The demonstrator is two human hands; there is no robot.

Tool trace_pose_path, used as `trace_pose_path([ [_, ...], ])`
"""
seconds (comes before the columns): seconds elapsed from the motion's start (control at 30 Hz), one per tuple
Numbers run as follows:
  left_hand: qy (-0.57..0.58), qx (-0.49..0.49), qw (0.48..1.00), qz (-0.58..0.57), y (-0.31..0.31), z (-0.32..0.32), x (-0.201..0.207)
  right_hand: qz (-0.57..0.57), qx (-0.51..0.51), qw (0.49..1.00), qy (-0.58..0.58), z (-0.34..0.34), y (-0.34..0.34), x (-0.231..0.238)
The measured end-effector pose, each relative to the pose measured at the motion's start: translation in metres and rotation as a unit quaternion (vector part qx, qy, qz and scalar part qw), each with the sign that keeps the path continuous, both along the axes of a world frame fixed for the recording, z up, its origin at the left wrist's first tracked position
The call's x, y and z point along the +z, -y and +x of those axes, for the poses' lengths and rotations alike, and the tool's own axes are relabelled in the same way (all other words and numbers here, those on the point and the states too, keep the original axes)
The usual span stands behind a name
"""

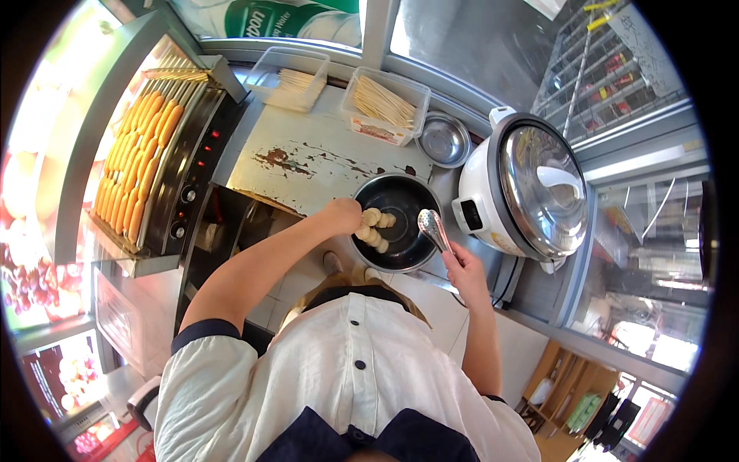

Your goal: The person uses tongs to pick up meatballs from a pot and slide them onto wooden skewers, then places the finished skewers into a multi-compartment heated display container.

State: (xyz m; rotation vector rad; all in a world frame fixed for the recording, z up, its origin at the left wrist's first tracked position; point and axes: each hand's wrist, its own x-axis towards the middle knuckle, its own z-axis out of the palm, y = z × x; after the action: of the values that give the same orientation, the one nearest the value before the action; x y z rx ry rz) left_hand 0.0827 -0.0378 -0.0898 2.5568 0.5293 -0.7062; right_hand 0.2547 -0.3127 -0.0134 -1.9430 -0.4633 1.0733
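My left hand is closed around the ends of skewered pale balls, at least two rows of them. They hang over the left side of a round dark bowl, which stands at the counter's near edge. In my right hand is a pair of shiny metal tongs with small holes in the end. The tongs' tip is above the bowl's right side, apart from the balls. The thin sticks inside my left fist are mostly hidden.
Left stands a hot dog roller with rows of sausages. Behind the worn counter are two clear tubs of wooden skewers. A steel bowl and a large white cooker with a lid sit right.
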Motion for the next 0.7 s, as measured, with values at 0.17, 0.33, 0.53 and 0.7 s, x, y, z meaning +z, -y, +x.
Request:
trace_pose_path([
  [0.17, 0.036, 0.315, 0.923, -0.216, 0.019, -0.006, 0.036, -0.062, 0.135, 0.938, 0.313, 0.011, 0.001, -0.015],
  [0.33, 0.167, 0.587, 0.726, -0.316, 0.070, -0.046, 0.044, -0.037, 0.281, 0.831, 0.480, 0.011, -0.037, -0.031],
  [0.53, 0.347, 0.679, 0.482, -0.431, 0.160, -0.108, 0.082, 0.051, 0.424, 0.700, 0.573, 0.009, -0.057, -0.078],
  [0.7, 0.524, 0.714, 0.272, -0.377, 0.247, -0.219, 0.110, -0.059, 0.450, 0.622, 0.639, 0.014, -0.064, -0.107],
])
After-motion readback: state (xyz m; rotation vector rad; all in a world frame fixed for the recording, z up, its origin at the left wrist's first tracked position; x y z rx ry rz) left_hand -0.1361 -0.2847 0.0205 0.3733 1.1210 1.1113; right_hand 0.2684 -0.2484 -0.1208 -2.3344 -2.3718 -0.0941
